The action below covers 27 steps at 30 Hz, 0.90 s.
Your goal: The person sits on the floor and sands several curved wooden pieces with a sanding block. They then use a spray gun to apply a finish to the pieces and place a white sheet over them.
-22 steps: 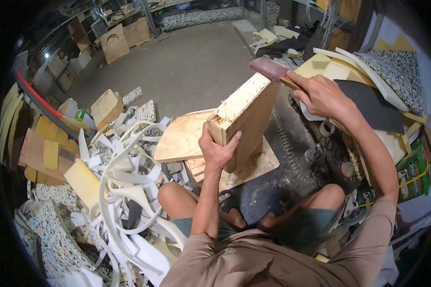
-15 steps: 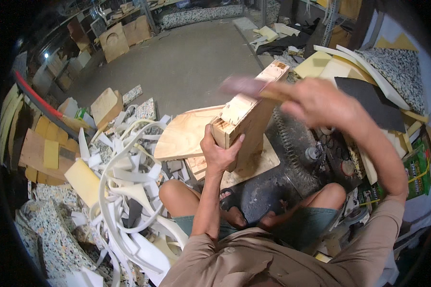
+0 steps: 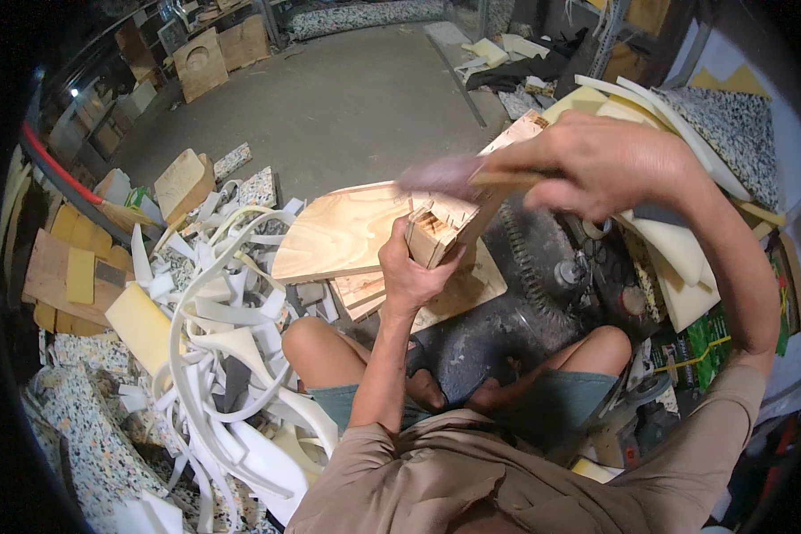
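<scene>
My left hand [image 3: 409, 280] is closed round the near end of a narrow plywood box-like piece [image 3: 434, 237]. Its long top edge runs away from me to the right, with rough splinter-like or staple-like marks along it. In my right hand [image 3: 605, 165] is a wooden-handled tool [image 3: 440, 178], gripped by its handle. Motion smears its long purplish-brown head, so its kind is unclear; it hovers over or touches the top edge, I cannot tell which. Left of the box piece lies a rounded plywood panel [image 3: 329, 233]. Another flat board [image 3: 472, 289] shows beneath.
White foam strips and offcuts [image 3: 231, 356] heap at my left, beside speckled foam [image 3: 98, 436]. Foam sheets [image 3: 685, 267] are stacked at the right. A coiled hose [image 3: 525, 258] lies on the dark floor beyond my knees. Boards [image 3: 200, 67] lean at the back left.
The tool in my right hand has shifted slightly toward the near end of the top edge. My left hand keeps its hold, and the box piece has tipped a little. The whole view has shifted slightly.
</scene>
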Each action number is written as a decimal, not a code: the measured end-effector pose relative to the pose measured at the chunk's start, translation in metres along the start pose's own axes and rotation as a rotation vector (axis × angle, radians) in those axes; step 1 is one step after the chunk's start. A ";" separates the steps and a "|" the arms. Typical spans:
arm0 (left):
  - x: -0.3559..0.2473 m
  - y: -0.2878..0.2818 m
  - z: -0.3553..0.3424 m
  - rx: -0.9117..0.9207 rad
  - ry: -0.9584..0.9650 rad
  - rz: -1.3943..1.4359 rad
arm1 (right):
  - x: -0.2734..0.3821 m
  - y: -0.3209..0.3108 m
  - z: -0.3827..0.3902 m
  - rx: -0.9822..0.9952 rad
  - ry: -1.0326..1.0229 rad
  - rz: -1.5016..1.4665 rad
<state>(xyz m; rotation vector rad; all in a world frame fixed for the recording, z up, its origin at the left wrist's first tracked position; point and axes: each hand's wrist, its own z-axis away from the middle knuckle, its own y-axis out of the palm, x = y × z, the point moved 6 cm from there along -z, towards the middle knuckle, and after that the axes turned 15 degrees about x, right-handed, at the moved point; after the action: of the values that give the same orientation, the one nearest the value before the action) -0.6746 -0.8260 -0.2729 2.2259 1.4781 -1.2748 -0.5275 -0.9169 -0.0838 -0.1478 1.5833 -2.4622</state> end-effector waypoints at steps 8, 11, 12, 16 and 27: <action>0.007 -0.003 0.003 0.009 -0.033 0.008 | -0.009 -0.014 0.008 0.085 0.388 0.046; 0.005 -0.003 0.001 0.005 0.003 0.002 | 0.032 -0.012 0.010 -0.106 -0.214 -0.047; 0.004 -0.003 0.000 0.006 0.018 0.004 | 0.033 -0.003 0.011 -0.144 -0.160 0.052; 0.006 -0.003 0.001 0.014 0.011 0.013 | 0.005 -0.004 0.007 -0.153 -0.006 0.064; 0.010 -0.012 0.004 -0.032 -0.014 -0.048 | -0.019 0.014 0.019 -0.198 0.250 0.036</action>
<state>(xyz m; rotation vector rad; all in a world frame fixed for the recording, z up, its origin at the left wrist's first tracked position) -0.6849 -0.8155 -0.2789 2.1696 1.5455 -1.2681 -0.5040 -0.9350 -0.0883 0.1640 1.9119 -2.3683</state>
